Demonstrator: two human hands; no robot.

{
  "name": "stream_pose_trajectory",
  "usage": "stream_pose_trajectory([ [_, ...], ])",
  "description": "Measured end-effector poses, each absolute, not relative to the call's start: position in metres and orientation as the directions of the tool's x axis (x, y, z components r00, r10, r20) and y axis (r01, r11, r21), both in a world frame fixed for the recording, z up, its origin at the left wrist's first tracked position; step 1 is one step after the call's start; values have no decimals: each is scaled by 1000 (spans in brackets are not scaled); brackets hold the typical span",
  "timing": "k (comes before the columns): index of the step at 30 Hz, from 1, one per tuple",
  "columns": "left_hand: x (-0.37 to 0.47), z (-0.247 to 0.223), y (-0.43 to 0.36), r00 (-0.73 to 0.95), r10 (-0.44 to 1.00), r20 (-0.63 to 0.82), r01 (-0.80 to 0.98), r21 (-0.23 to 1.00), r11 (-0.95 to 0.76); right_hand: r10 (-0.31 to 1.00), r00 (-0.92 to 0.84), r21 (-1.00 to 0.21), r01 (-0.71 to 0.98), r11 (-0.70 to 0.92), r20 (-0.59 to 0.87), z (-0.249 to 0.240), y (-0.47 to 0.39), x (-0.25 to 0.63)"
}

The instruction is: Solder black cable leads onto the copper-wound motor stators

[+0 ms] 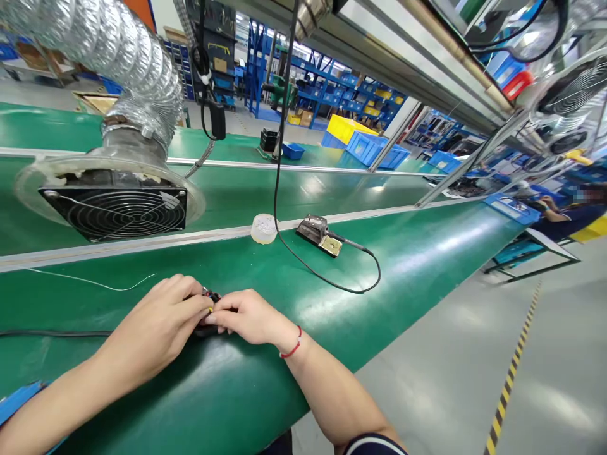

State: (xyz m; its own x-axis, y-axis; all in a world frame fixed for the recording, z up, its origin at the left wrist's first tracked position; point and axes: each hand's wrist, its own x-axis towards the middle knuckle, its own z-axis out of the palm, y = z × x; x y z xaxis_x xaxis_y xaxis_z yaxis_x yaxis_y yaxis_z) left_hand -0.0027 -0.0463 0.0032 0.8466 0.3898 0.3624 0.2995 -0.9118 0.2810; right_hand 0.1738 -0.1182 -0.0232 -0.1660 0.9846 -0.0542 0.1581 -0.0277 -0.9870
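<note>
My left hand and my right hand meet low over the green bench. Their fingers are pinched on a small dark part with coloured wires, which they mostly cover. Specks of red, blue and yellow show between the fingertips; its exact kind is hidden. A black cable runs along the bench from the left edge and passes behind my left hand. Beyond my hands, a soldering iron rests in its stand, which has a yellowish sponge.
A round translucent tub stands beside the soldering stand. The iron's cord loops over the bench and hangs from above. A fan hood on a silver duct is at left, near a thin white wire. A co-worker sits far right.
</note>
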Motion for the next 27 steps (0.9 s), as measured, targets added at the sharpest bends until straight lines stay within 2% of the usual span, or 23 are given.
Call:
stream_pose_trajectory([
  [2, -3, 1, -44, 837, 410, 363, 327, 269, -906, 999, -37, -987, 161, 12, 6, -22, -118, 170],
  [5, -2, -2, -41, 825, 429, 368, 353, 256, -900, 984, 133, -942, 328, 67, 116, -20, -119, 168],
  [8, 3, -4, -39, 808, 458, 371, 394, 239, -887, 974, 163, -868, 492, 60, 160, -20, -120, 167],
  [10, 7, -1, -40, 788, 496, 365, 444, 220, -868, 980, 144, -844, 535, 41, 140, -22, -121, 166],
  [12, 9, 4, -41, 769, 536, 348, 495, 206, -844, 979, 160, -861, 507, 30, 128, -26, -122, 164],
  [15, 12, 12, -41, 752, 590, 294, 550, 214, -807, 960, 253, -931, 365, 19, 119, -37, -120, 161],
  [17, 12, 14, -38, 744, 623, 242, 577, 235, -782, 939, 288, -933, 353, 76, 185, -46, -117, 160],
  [22, 7, 18, -35, 721, 673, 166, 610, 309, -729, 864, 151, -782, 519, 345, 481, -48, -113, 163],
  [27, 4, 21, -33, 739, 660, 131, 587, 356, -728, 788, -49, -579, 650, 492, 614, -41, -113, 167],
])
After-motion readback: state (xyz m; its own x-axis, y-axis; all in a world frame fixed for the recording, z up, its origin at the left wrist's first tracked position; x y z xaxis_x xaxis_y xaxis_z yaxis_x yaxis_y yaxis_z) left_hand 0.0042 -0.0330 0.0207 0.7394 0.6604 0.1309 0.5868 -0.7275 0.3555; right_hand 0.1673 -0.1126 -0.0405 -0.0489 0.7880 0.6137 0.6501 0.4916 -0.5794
